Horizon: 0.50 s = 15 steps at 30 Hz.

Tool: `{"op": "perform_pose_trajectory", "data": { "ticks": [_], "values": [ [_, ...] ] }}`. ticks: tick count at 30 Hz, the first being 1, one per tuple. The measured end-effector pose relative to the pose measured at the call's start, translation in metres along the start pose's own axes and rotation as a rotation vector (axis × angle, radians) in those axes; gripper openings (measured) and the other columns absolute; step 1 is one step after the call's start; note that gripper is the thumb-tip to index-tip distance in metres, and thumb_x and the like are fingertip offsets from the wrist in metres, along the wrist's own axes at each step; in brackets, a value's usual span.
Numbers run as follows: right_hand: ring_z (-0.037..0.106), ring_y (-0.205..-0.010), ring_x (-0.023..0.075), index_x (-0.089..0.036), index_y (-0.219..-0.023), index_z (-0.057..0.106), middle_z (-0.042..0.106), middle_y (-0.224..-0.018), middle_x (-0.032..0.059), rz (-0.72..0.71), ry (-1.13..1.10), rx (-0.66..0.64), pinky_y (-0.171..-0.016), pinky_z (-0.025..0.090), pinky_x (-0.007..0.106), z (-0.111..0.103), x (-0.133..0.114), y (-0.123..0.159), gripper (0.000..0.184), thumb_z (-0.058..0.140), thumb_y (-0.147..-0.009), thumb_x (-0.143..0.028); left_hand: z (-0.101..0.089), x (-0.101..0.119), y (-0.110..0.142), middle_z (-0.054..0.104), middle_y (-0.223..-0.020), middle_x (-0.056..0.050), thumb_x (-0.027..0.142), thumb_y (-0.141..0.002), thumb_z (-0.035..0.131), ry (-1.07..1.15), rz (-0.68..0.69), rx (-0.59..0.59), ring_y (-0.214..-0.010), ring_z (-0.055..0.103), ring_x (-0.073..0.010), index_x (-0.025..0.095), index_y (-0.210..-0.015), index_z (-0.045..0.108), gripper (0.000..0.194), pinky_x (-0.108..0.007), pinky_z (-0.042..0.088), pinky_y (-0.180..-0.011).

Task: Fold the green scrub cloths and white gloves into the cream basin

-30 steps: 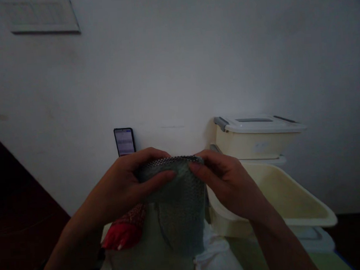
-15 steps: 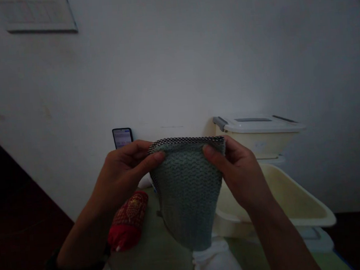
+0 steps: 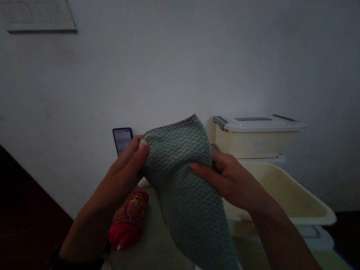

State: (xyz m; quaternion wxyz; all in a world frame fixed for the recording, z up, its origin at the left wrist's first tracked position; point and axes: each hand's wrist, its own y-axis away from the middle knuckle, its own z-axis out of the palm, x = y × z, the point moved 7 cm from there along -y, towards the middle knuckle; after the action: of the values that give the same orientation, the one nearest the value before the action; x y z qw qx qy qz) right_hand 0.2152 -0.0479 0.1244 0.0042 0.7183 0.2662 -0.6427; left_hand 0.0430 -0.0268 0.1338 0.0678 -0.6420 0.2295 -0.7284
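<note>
A grey-green waffle-weave cloth [image 3: 187, 192] with a black-and-white checked hem hangs in front of me, held up in the air. My left hand [image 3: 124, 176] pinches its upper left corner by the hem. My right hand [image 3: 226, 181] grips its right side lower down, fingers closed over the fabric. The cloth drapes down past the bottom of the picture.
A red patterned bundle [image 3: 129, 221] lies on the greenish surface [image 3: 148, 256] below my left arm. A phone [image 3: 122, 139] leans against the white wall. A cream open tub [image 3: 283, 202] and a lidded cream box [image 3: 257, 135] stand to the right.
The cloth has been raised and now hangs longer. My right hand has slid from the top hem down the right side. My left hand keeps the top corner.
</note>
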Motion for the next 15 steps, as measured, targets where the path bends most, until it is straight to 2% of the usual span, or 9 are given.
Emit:
{"op": "perform_pose_trajectory", "data": {
  "ticks": [3,5,7,10,13,15],
  "values": [
    [0.058,-0.065,0.0127,-0.018,-0.080,0.060,0.062,-0.071,-0.0012,0.024,-0.108,0.129,-0.058,0.047,0.023,-0.010,0.002,-0.001,0.016,0.059,-0.087,-0.033,0.015,-0.017,0.002,0.070,-0.105,-0.007,0.030,-0.079,0.071,0.005,-0.122,-0.313,-0.097,0.066,-0.0239,0.022,-0.122,0.058,0.045,-0.030,0.053,-0.082],
    [0.056,-0.060,0.0114,-0.018,-0.080,0.061,0.060,-0.066,-0.0023,0.047,-0.174,0.162,-0.054,0.046,0.022,-0.013,0.004,-0.001,0.017,0.061,-0.086,-0.034,0.020,-0.026,0.002,0.070,-0.109,-0.008,0.023,-0.076,0.074,0.024,-0.149,-0.378,-0.102,0.065,-0.0256,0.021,-0.123,0.058,0.049,-0.034,0.051,-0.088],
    [0.055,-0.057,0.0102,-0.018,-0.081,0.061,0.060,-0.064,-0.0031,0.057,-0.217,0.164,-0.052,0.045,0.021,-0.013,0.006,-0.002,0.017,0.063,-0.085,-0.035,0.024,-0.033,-0.001,0.070,-0.110,-0.009,0.021,-0.077,0.073,0.063,-0.149,-0.375,-0.105,0.064,-0.0257,0.020,-0.117,0.062,0.042,-0.035,0.049,-0.093],
    [0.059,-0.060,0.0108,-0.019,-0.086,0.063,0.064,-0.069,-0.0020,0.080,-0.265,0.131,-0.056,0.048,0.022,-0.012,0.009,-0.003,0.016,0.065,-0.084,-0.035,0.025,-0.037,-0.009,0.070,-0.106,-0.008,0.026,-0.081,0.069,0.166,-0.116,-0.259,-0.104,0.064,-0.0239,0.018,-0.105,0.067,0.026,-0.033,0.049,-0.092],
    [0.066,-0.079,0.0146,-0.020,-0.097,0.065,0.070,-0.087,0.0016,0.071,-0.326,0.017,-0.073,0.053,0.027,-0.007,0.008,-0.002,0.019,0.069,-0.081,-0.029,0.011,-0.032,-0.014,0.070,-0.097,-0.004,0.031,-0.081,0.068,0.288,-0.072,-0.005,-0.095,0.065,-0.0206,0.020,-0.095,0.066,0.018,-0.027,0.053,-0.077],
    [0.066,-0.090,0.0153,-0.021,-0.102,0.065,0.071,-0.098,0.0029,0.052,-0.361,-0.050,-0.083,0.052,0.030,-0.004,0.006,-0.002,0.022,0.069,-0.081,-0.024,0.004,-0.028,-0.012,0.069,-0.095,-0.002,0.033,-0.082,0.066,0.299,-0.067,0.088,-0.092,0.065,-0.0197,0.022,-0.093,0.064,0.016,-0.026,0.054,-0.073]
  ]
}}
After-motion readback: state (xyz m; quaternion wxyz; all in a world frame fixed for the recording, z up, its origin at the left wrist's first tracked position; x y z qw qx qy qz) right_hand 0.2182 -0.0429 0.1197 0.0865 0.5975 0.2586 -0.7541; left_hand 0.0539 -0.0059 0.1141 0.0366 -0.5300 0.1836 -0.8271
